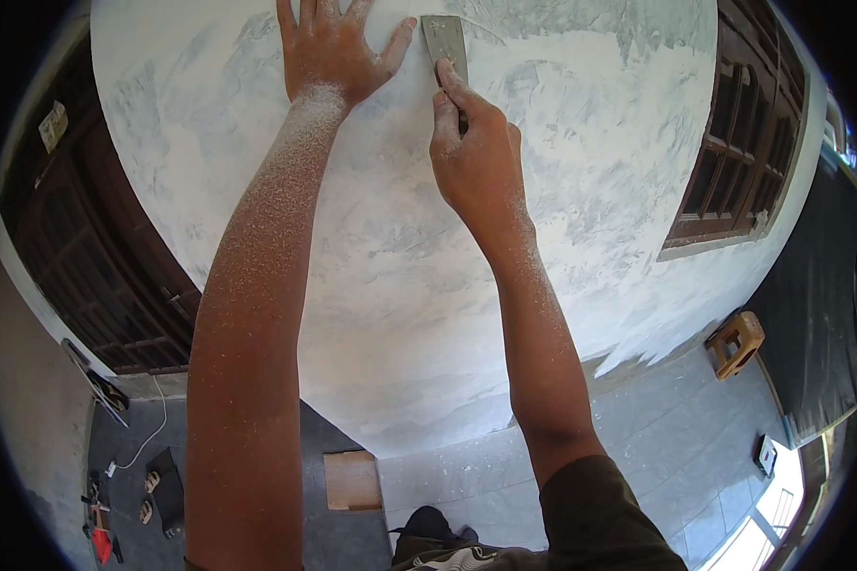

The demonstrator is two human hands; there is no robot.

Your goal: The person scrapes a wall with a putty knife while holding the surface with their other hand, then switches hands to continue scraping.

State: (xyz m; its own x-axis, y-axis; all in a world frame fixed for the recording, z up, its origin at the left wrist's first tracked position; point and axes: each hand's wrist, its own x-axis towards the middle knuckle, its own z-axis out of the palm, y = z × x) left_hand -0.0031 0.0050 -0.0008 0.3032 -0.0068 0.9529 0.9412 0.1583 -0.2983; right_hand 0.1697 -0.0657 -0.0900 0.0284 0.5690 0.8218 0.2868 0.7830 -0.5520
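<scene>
At left is a dark wooden door (114, 228). The person's dust-coated left hand (335, 52) is spread wide against the white-patched wall (381, 200), holding nothing. Just right of it, the putty knife (445, 43) lies against the wall, blade up, its long axis near upright, top leaning slightly left. The right hand (476, 138) is closed round its handle, thumb and index finger extended along it. Farther right is a wooden window (745, 133).
</scene>
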